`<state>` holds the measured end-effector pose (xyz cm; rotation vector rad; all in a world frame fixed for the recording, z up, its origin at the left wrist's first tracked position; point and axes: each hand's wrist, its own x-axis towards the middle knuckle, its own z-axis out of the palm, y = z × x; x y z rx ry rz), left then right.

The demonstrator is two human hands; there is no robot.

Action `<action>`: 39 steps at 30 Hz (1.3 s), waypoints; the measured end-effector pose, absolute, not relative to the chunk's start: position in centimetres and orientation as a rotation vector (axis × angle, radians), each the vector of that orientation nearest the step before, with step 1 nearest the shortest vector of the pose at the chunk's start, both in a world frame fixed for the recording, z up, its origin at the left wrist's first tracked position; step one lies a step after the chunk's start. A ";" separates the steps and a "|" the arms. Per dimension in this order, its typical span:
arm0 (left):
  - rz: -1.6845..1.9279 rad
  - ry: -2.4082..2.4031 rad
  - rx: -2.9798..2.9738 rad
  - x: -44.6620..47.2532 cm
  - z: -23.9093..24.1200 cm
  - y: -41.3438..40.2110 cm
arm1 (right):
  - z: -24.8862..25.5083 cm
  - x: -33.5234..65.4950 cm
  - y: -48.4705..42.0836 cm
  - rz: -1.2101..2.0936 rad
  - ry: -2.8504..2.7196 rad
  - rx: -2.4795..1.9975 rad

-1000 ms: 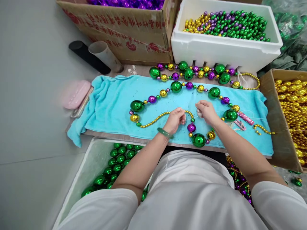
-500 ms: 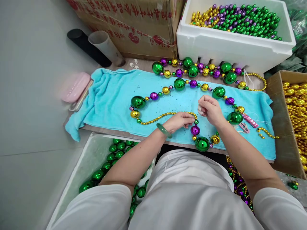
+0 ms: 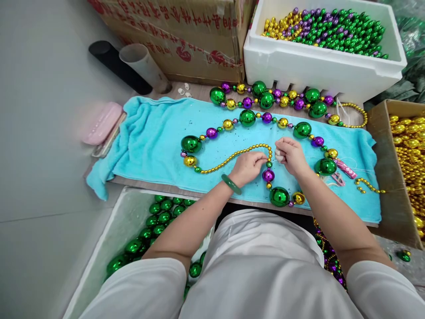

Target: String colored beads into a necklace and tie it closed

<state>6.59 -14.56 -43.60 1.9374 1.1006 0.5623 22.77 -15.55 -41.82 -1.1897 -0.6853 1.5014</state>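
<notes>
Foam box holds beads; left hand pinches gold strand (right hand clenched).

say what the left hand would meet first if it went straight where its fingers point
The left hand would likely meet the string of small gold beads first, right in front of it; whether they already touch is unclear. The right hand lies roughly beyond.

Bright light, glinting beads, blurred pink case
</notes>
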 end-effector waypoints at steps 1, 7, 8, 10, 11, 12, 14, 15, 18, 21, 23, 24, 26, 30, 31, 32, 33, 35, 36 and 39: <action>0.567 1.128 1.987 6.7 -43.7 -14.6 | -41.9 22.8 -15.4 1.488 -0.670 -1.214; 0.600 1.183 1.925 7.8 -44.6 -14.7 | -42.9 23.2 -14.7 1.398 -0.573 -1.285; 0.584 1.189 1.936 7.9 -44.7 -14.7 | -43.2 23.2 -14.7 1.402 -0.555 -1.291; 0.540 1.210 1.976 8.0 -44.9 -14.7 | -43.8 23.3 -14.5 1.398 -0.516 -1.331; 0.521 1.219 1.994 8.0 -44.9 -14.7 | -44.1 23.4 -14.5 1.384 -0.504 -1.357; 0.508 1.222 2.008 8.0 -45.0 -14.7 | -44.2 23.4 -14.4 1.370 -0.501 -1.379; 0.526 1.195 2.040 7.7 -44.8 -14.6 | -44.3 23.5 -14.2 1.360 -0.517 -1.405; 0.568 1.178 2.056 7.5 -44.6 -14.6 | -44.3 23.5 -14.0 1.366 -0.530 -1.406; 0.802 1.124 1.976 7.0 -43.9 -14.4 | -44.0 23.7 -13.7 1.425 -0.554 -1.380; 0.949 0.939 1.447 7.1 -43.4 -14.3 | -44.1 23.6 -13.6 1.481 -0.556 -1.348; 0.921 0.750 0.989 7.4 -43.4 -14.2 | -44.3 23.3 -13.6 1.496 -0.558 -1.346; 0.895 0.672 0.803 7.6 -43.5 -14.1 | -44.3 23.1 -13.7 1.500 -0.559 -1.350; 0.856 0.578 0.580 7.8 -43.8 -13.9 | -44.4 22.9 -13.8 1.505 -0.554 -1.356; 0.792 0.685 0.614 8.1 -44.4 -13.7 | -44.1 22.9 -13.8 1.512 -0.542 -1.361; 0.772 0.742 0.665 8.2 -44.4 -13.8 | -44.0 23.0 -13.7 1.511 -0.541 -1.366; 0.756 0.790 0.708 8.2 -44.4 -13.8 | -43.9 23.1 -13.6 1.507 -0.540 -1.374; 0.749 0.821 0.735 8.3 -44.4 -13.9 | -43.9 23.2 -13.5 1.498 -0.537 -1.385; 0.764 0.837 0.735 8.5 -44.3 -14.0 | -43.7 23.4 -13.3 1.469 -0.532 -1.409; 0.772 0.830 0.711 8.5 -44.2 -14.0 | -43.6 23.5 -13.3 1.455 -0.530 -1.420; 0.768 0.814 0.596 8.4 -44.2 -14.0 | -43.2 23.4 -13.3 1.438 -0.578 -1.419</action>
